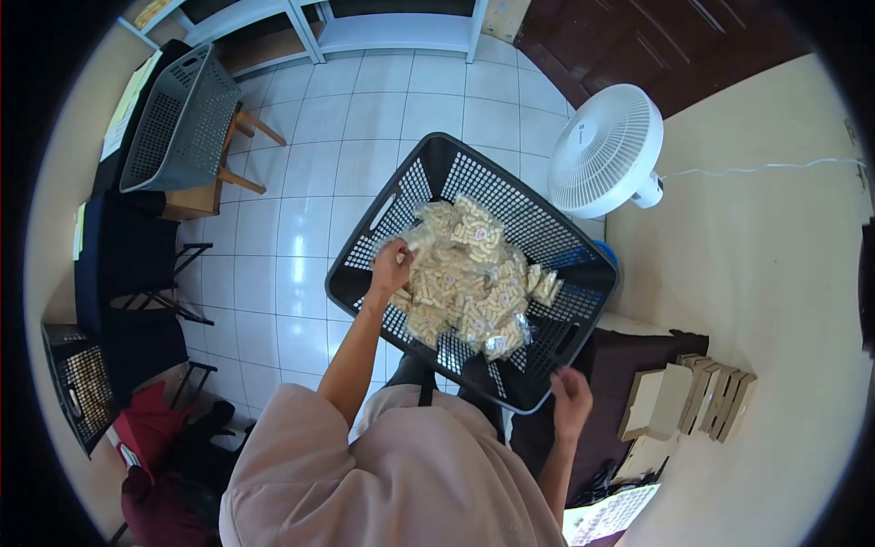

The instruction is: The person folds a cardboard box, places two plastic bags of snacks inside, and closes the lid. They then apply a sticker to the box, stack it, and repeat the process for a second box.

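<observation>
A large dark basket [437, 146] with perforated walls stands in front of me, holding a heap of clear plastic packs [474, 292] filled with pale, finger-shaped pieces. My left hand [392, 266] is inside the basket at the left of the heap, its fingers bent together on the edge of a clear pack. Over the basket's lower right corner, just outside the rim, is my right hand [571, 397], with its fingers curled; whether anything is between them is too small to tell.
A white fan [607, 150] stands right of the basket. Cardboard boxes [656, 401] lie on a dark-covered table [606, 365] at the lower right. A grey basket [187, 118] is at the upper left; another person [164, 501] sits at the lower left.
</observation>
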